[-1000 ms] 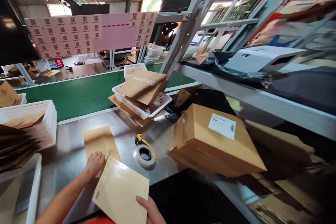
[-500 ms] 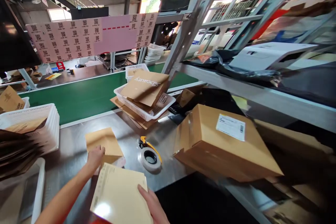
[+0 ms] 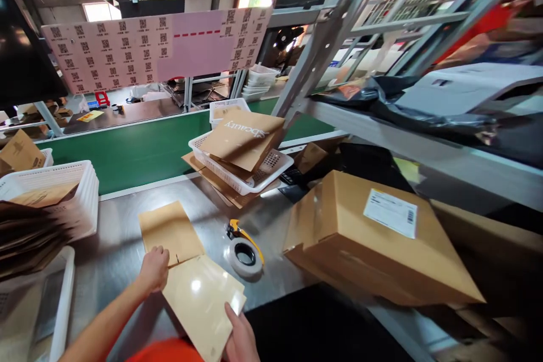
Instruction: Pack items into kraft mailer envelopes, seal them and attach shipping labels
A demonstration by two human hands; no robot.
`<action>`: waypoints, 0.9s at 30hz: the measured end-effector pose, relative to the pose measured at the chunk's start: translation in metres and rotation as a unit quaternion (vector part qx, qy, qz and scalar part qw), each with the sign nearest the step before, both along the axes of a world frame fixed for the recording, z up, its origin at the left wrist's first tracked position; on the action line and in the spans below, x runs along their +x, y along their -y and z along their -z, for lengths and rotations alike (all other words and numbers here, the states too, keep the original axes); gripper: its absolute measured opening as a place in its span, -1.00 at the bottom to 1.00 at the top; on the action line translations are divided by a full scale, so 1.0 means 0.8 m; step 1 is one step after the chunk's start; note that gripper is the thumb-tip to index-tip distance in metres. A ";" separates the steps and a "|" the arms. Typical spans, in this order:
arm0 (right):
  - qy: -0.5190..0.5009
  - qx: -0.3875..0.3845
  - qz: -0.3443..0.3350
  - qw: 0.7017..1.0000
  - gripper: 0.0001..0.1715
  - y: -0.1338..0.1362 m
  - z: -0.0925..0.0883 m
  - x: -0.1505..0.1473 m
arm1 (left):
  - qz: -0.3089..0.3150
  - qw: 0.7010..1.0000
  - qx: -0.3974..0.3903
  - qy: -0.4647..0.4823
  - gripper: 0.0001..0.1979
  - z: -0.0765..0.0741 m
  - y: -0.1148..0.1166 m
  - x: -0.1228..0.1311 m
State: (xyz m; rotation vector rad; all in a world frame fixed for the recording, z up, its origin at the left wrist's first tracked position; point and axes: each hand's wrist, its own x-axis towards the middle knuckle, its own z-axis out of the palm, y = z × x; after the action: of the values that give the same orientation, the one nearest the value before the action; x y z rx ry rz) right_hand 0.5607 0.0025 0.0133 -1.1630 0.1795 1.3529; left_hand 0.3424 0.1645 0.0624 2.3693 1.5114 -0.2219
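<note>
My left hand rests on the lower edge of a flat kraft paper envelope lying on the steel table. My right hand grips the lower corner of a cream padded envelope, which lies tilted over the kraft envelope's lower edge. A tape roll with a yellow cutter stands just right of both envelopes. Beyond it lies a sealed cardboard box with a white shipping label.
A white basket holding kraft mailers printed "Beauty" sits at the table's back edge. Stacked white baskets and a pile of brown mailers stand left. A green conveyor belt runs behind. A steel shelf overhangs the right.
The cream envelope has turned and dropped lower, now overlapping the kraft envelope's lower edge. My right hand has moved with it. The whole view has shifted slightly as my head moved.
</note>
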 end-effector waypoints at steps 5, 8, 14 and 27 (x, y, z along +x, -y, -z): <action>-0.012 -0.015 0.014 1.000 -0.14 -0.001 0.010 -0.003 | -0.067 0.997 -0.010 0.023 -0.69 0.008 0.012 -0.007; -0.004 -0.026 0.009 1.000 -0.12 -0.001 0.016 -0.001 | -0.128 0.990 -0.009 0.054 -0.78 0.012 0.016 -0.012; 0.014 -0.042 -0.001 0.999 -0.08 -0.008 0.014 -0.003 | -0.346 0.926 -0.049 0.139 -0.72 0.039 0.028 -0.009; 0.035 -0.085 -0.026 0.995 -0.23 -0.022 0.040 0.008 | -0.486 0.684 -0.153 0.522 -0.41 0.090 0.065 -0.011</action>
State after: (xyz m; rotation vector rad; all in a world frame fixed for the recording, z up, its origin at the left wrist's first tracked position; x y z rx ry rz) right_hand 0.5671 0.0200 -0.0184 -1.3647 0.2190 1.3608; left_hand 0.3335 0.1129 -0.0093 0.7734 1.5840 0.8916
